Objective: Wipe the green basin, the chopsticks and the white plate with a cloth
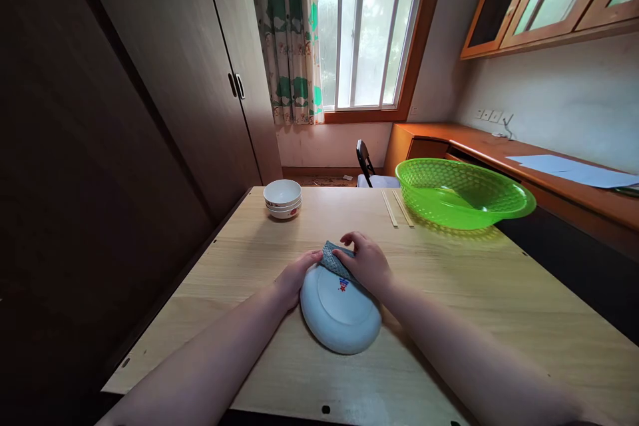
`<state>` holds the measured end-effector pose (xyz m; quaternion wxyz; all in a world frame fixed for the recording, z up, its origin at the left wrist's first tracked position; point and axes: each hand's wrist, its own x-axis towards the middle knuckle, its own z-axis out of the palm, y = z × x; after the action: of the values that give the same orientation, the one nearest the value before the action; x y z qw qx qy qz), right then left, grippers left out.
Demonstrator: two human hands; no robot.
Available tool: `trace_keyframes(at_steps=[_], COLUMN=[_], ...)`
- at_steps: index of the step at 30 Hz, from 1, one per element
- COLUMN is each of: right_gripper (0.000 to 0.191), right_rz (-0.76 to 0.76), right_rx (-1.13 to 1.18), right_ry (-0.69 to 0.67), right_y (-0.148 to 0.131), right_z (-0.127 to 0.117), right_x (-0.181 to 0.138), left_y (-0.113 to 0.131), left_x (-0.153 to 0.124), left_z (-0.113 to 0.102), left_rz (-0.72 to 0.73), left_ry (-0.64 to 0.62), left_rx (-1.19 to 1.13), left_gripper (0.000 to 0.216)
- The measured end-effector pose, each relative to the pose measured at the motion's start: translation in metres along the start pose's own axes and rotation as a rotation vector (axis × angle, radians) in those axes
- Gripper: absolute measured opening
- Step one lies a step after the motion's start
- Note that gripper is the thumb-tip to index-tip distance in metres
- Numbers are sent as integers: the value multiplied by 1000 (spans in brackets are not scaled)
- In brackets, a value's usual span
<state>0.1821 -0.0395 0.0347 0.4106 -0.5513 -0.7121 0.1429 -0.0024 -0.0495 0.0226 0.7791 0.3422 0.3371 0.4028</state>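
Note:
A white plate (339,319) is held bottom side up over the front middle of the table, with a small red and blue mark on its underside. My left hand (294,277) grips the plate's left edge, its fingers partly hidden beneath. A grey-blue cloth (333,258) lies folded against the plate's far edge. Closed on that cloth, my right hand (368,263) presses it to the rim, thumb on top.
Stacked white bowls (282,194) stand at the table's far left. Chopsticks (396,208) lie beside a large green plastic basket (462,196) at the far right. Behind the wooden table (239,319) is a folding chair (367,163); a dark wardrobe (164,66) borders the left.

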Motion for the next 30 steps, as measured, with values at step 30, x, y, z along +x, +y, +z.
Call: trace_keyframes(at_steps=[30], right_gripper=[33], right_rz=[-57], right_rx=[100], right_ry=[-70], right_y=[0], right_z=[-6], right_x=[5], left_y=[8], left_x=[-7], left_z=[3], left_rz=[207], left_ry=[79], left_rx=[45], left_gripper=[43])
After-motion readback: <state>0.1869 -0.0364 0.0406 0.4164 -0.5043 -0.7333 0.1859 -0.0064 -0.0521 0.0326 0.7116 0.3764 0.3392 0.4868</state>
